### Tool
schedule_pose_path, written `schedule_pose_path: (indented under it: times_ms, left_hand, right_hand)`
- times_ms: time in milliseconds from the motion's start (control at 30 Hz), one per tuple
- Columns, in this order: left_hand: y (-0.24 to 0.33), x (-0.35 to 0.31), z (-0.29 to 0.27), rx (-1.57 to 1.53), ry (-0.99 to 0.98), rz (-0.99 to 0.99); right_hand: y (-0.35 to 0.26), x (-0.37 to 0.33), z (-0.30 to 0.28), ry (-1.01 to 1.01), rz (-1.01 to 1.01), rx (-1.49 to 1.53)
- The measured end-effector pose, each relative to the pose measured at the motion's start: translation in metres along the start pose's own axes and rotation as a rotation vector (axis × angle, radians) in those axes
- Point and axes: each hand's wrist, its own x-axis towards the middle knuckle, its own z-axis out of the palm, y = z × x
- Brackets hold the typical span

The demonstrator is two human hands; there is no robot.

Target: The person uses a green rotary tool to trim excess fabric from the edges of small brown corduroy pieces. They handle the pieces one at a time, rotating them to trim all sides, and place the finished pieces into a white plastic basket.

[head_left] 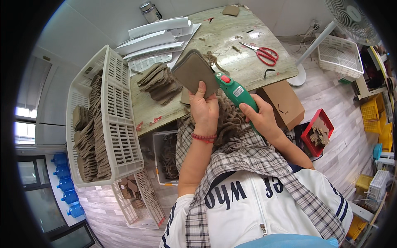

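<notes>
My left hand grips a flat brown pad with rounded corners, thumb on its face. In my right hand is a green handheld electric cutter with a red switch, its head against the pad's right edge. A thin brown offcut strip curls beside that edge. Below my hands, a heap of brown offcuts lies on my checked apron. Left of the held pad, a loose stack of brown pads rests on the table.
Red-handled scissors lie on the table's right side, papers at its far left. A white crate of stacked pads stands at left. Below the table are a bin of offcuts, a cardboard box and a red box. A fan stands right.
</notes>
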Motion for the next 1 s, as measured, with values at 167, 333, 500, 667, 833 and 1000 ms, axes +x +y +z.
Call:
schedule_pose_path:
  times_ms: [167, 333, 500, 667, 833, 1000]
  left_hand:
    - [-0.004, -0.009, -0.001, 0.007, -0.017, -0.023]
    - [-0.009, -0.013, -0.011, 0.048, -0.029, -0.07]
    - [-0.006, -0.02, -0.016, 0.134, -0.021, -0.104]
    - [0.013, -0.018, -0.026, 0.274, -0.068, -0.087]
    - [0.043, -0.013, -0.036, 0.438, -0.088, -0.15]
    - [0.073, -0.011, -0.035, 0.624, -0.148, -0.209]
  right_hand:
    - [0.002, 0.004, -0.001, 0.019, 0.001, 0.007]
    - [0.003, 0.009, -0.003, 0.024, -0.009, 0.026]
    - [-0.005, 0.013, -0.01, 0.004, 0.029, 0.009]
    - [-0.008, 0.012, -0.022, -0.072, 0.072, 0.032]
    - [-0.005, 0.01, -0.035, -0.156, 0.086, -0.032]
    - [-0.001, 0.008, -0.046, -0.248, 0.08, -0.134]
